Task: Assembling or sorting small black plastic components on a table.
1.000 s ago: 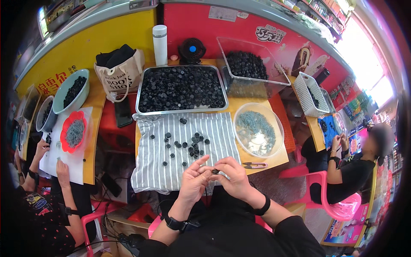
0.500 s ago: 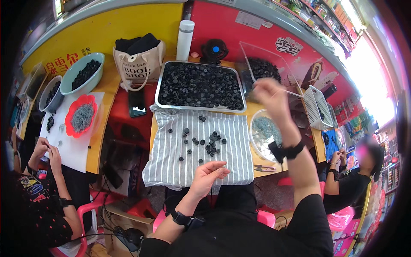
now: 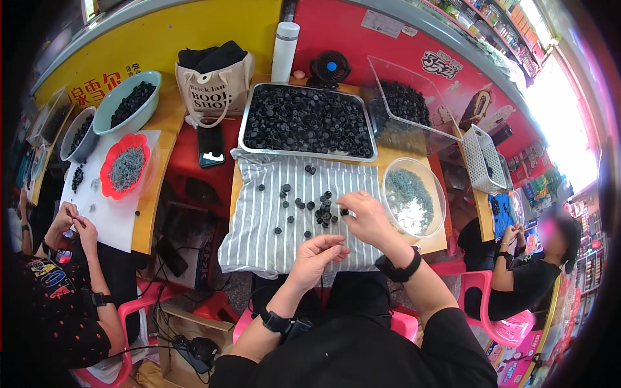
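Note:
Small black round rubber-like parts (image 3: 323,210) lie scattered on a grey-and-white striped cloth (image 3: 259,246) in front of me. At the right of this cluster my right hand (image 3: 367,218) is closed, with one small black round part (image 3: 350,211) between thumb and fingers. Lower and to the left, above the cloth's near edge, my left hand (image 3: 315,260) has its fingers curled and thumb and fingertips together. Whatever it may pinch is too small to make out. Beyond the cloth, a metal tray (image 3: 304,153) is filled with many similar black parts.
To the right stand a round clear tub (image 3: 442,223) of grey-blue small pieces and a clear plastic bin (image 3: 446,132) with black parts. A white bottle (image 3: 284,55), a small fan (image 3: 330,66) and a canvas bag (image 3: 210,87) stand at the back. Co-workers sit on both sides.
My right hand has come down and left from above the clear bin and tub to the parts on the cloth. My left hand has stayed nearly in place.

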Motion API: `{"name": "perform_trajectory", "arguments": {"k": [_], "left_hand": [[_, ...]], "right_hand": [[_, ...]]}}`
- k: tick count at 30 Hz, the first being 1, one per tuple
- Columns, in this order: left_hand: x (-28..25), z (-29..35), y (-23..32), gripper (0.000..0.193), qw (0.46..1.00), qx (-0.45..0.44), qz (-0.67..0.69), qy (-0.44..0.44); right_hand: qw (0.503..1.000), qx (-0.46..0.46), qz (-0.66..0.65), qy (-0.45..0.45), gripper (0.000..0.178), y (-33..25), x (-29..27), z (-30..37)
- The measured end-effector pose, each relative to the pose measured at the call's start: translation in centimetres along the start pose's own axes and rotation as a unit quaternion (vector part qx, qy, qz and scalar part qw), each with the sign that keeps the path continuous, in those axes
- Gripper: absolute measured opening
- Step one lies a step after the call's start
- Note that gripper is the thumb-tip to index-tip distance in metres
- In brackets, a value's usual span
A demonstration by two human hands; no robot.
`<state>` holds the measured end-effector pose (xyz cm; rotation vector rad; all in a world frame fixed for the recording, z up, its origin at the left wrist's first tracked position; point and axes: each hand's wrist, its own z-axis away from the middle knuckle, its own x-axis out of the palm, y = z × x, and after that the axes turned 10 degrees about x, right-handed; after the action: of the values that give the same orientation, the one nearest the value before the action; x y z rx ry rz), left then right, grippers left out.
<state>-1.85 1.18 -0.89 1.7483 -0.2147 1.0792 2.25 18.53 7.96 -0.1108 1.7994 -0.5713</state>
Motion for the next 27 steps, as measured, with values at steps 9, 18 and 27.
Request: {"name": "perform_trajectory", "arguments": {"k": [9,18,27], "left_hand": [[0.3,0.0,0.6,0.024,1.0,-0.001,-0.027,0.006],[1.0,-0.1,0.7,0.023,0.999,0.01,-0.04,0.019],[1.1,0.0,0.8,0.023,0.998,0.013,-0.051,0.019]], "right_hand": [[0.994,0.018,-0.087,0.057,0.023,1.0,-0.6,6.8],[0.961,0.266,0.029,-0.075,0.012,14.1,-8.0,6.2],[0.944,0.32,0.051,-0.064,0.016,14.4,-5.9,6.2]]}}
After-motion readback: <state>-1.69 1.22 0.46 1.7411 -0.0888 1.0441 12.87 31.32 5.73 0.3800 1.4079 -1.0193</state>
